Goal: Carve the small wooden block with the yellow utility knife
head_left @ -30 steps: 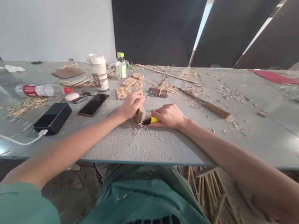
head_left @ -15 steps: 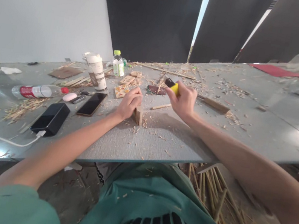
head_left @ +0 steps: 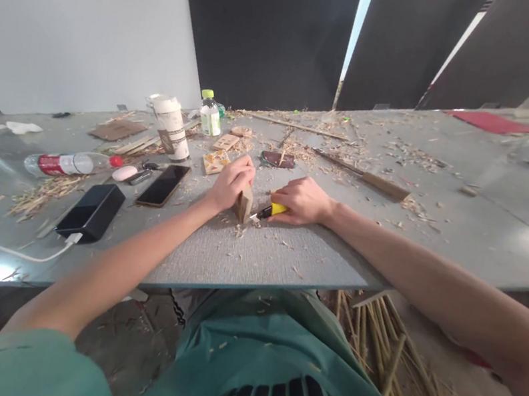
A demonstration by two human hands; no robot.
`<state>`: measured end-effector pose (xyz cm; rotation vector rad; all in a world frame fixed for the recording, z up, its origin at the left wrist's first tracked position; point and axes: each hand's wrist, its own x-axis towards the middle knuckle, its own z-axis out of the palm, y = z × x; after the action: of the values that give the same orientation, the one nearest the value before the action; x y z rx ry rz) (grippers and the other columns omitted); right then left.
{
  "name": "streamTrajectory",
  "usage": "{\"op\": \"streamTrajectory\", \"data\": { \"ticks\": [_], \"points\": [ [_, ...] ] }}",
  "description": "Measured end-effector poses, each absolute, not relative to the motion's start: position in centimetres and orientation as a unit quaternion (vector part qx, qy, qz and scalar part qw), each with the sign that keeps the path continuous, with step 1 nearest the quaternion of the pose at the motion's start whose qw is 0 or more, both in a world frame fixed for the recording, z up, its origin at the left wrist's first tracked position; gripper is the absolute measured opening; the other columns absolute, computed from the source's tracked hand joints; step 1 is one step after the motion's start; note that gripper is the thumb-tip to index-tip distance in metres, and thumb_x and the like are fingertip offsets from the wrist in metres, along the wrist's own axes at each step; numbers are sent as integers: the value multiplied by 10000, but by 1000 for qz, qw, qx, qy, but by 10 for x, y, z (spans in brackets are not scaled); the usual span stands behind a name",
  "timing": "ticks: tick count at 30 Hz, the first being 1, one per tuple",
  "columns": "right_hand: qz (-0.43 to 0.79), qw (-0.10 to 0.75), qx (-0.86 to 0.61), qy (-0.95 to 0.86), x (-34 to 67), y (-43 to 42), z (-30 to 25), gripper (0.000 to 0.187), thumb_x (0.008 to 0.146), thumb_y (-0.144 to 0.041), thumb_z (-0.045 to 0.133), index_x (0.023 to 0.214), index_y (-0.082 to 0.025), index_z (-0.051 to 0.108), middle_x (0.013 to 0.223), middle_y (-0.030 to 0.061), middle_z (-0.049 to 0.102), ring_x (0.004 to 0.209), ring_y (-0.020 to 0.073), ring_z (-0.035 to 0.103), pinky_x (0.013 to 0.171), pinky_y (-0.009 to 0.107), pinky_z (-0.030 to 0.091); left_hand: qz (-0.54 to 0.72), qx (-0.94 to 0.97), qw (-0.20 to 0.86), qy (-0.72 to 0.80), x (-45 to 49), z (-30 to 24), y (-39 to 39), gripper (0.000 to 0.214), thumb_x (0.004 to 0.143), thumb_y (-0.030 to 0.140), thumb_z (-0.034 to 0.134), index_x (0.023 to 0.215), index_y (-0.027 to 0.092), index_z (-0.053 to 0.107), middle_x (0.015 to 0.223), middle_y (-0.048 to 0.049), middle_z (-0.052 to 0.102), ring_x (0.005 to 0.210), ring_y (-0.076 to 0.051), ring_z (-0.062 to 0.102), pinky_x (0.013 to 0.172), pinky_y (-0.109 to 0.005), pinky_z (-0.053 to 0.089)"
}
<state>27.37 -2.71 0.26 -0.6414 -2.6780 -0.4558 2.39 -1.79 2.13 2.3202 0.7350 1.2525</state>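
left hand (head_left: 231,182) clamped on the wood block (head_left: 244,204) to steady it upright nr the table's (head_left: 285,255) front edge, right hand (head_left: 300,201) fisted round yellow-handled knife (head_left: 268,211), tip at block's base.

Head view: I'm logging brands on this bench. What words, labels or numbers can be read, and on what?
No text reads clearly.
Paper cup: brown label, blurred.
Lying bottle: red label, blurred.
Upright bottle: green-white label, too small.
Shirt: black print, unreadable.
Wooden block, yellow-handled knife: no marking seen.
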Motion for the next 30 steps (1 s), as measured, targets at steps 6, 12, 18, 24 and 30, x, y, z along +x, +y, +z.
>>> {"op": "streamTrajectory", "data": {
  "ticks": [6, 12, 18, 24, 30],
  "points": [
    [-137, 126, -230, -955, 270, -31, 6, 691, 1047, -792, 396, 886, -203, 721, 779, 51, 742, 571, 149, 481, 618, 351, 163, 450, 828, 206, 265, 24, 21, -19, 398, 1056, 285, 415, 667, 230, 479, 835, -51, 536, 821, -218, 561, 816, -407, 436],
    [-125, 95, -273, -949, 268, -34, 8, 645, 1035, -769, 451, 890, -204, 727, 784, 48, 750, 557, 142, 465, 607, 347, 149, 454, 826, 208, 263, 24, 20, -17, 402, 1058, 292, 427, 663, 231, 473, 828, -48, 536, 815, -217, 564, 812, -409, 434],
    [-165, 117, -267, -942, 268, -39, 9, 728, 1069, -790, 333, 881, -194, 707, 779, 56, 738, 575, 148, 469, 634, 354, 181, 458, 825, 206, 260, 22, 18, -16, 400, 1061, 294, 423, 668, 235, 469, 831, -49, 539, 826, -224, 569, 828, -412, 449],
    [-229, 175, -244, -926, 265, -45, 8, 672, 1106, -730, 325, 893, -201, 682, 788, 50, 715, 654, 171, 522, 686, 364, 284, 462, 827, 207, 245, 22, 16, -16, 392, 1069, 316, 417, 687, 240, 466, 831, -51, 542, 831, -236, 564, 857, -434, 450],
    [-187, 340, -402, -829, 268, -40, 13, 657, 1081, -750, 379, 859, -191, 644, 745, 45, 672, 612, 157, 470, 607, 336, 245, 449, 833, 240, 216, 21, 15, -15, 364, 1057, 374, 453, 745, 232, 576, 926, -66, 572, 920, -256, 584, 955, -457, 478]
  ]
}}
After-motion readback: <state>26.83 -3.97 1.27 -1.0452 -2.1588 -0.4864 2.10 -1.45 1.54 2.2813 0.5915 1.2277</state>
